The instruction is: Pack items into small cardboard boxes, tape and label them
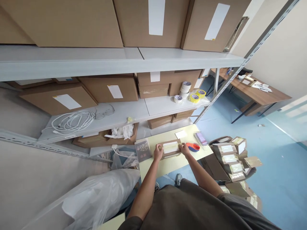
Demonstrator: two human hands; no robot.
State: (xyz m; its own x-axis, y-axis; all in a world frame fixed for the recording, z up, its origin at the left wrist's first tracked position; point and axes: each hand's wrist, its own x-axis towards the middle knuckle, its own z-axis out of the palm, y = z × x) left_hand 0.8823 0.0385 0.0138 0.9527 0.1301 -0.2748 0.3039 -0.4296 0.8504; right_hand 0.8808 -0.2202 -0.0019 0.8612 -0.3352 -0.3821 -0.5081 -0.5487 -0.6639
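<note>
at the far left, a loose coil of white cable [73,122] lies on the middle shelf [129,111], in front of large labelled boxes [66,97]. below it, a big heap of clear plastic [103,195] spreads over the floor. further along, white crumpled wrapping [122,131] sits in a carton under that shelf. a dark flat panel [143,150] with small pale marks lies at the left end of the pale yellow table [165,167]. next comes the left hand [157,152], its fingers bent closed on the left end of a small carton [170,149], which is on the table; a white label and a yellowish strip run along its top. the right hand [184,149] has its fingers closed on the opposite end. behind the carton lies a white paper [181,134]; just right of the hand, an orange and blue object [193,147], then a blurred purple item [200,139]. white tape rolls [177,99] and yellow ones [194,98] stand on the shelf above. rightmost, taped small boxes [227,148] fill a bigger open carton [213,166] on the floor.
</note>
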